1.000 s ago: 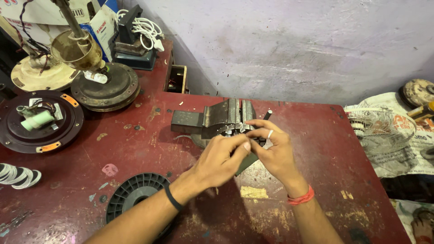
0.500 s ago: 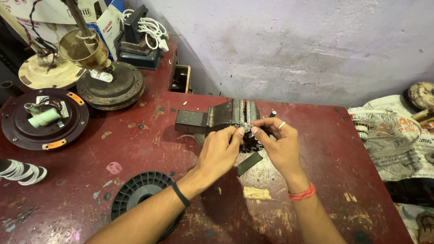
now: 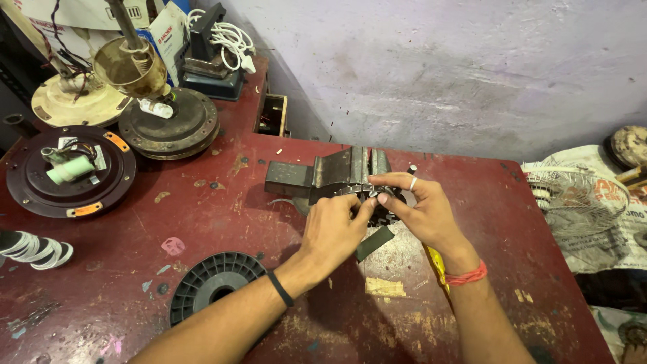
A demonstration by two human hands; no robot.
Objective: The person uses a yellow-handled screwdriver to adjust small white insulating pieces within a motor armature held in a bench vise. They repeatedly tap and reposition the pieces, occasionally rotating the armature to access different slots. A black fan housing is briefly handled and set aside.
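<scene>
Bench contents, listed from 9 o'clock across to 3 o'clock.

- White wire coils (image 3: 30,248): at the 9 o'clock edge of the red table (image 3: 222,202), lying flat.
- Dark round fan motor plate (image 3: 67,172): at 10 o'clock, with a pale green cylinder on top.
- Cream-coloured round base (image 3: 71,101) and rusty fan motor (image 3: 168,121): at 11 o'clock, side by side; a brass-coloured housing stands over the rusty one.
- Black ribbed plastic spool (image 3: 212,290): at 7 o'clock, flat on the table, just beside the left forearm.
- Left hand (image 3: 333,229): centre, black band at the wrist. Fingers curled, thumb and fingertips pinching a small dark metal part (image 3: 371,195) at the vise.
- Bench vise (image 3: 323,175): grey steel, just past centre toward 12 o'clock. The small part sits at its near face, between both hands; whether the vise clamps it cannot be told.
- Right hand (image 3: 421,212): right of centre, ring on one finger, red thread at the wrist. Fingertips closed on the same small part from the 3 o'clock side, touching the left fingertips.
- Yellow-handled tool (image 3: 435,263): under the right wrist, mostly hidden.
- Wire fan guard (image 3: 573,202): at 3 o'clock, off the table, on newspaper.
</scene>
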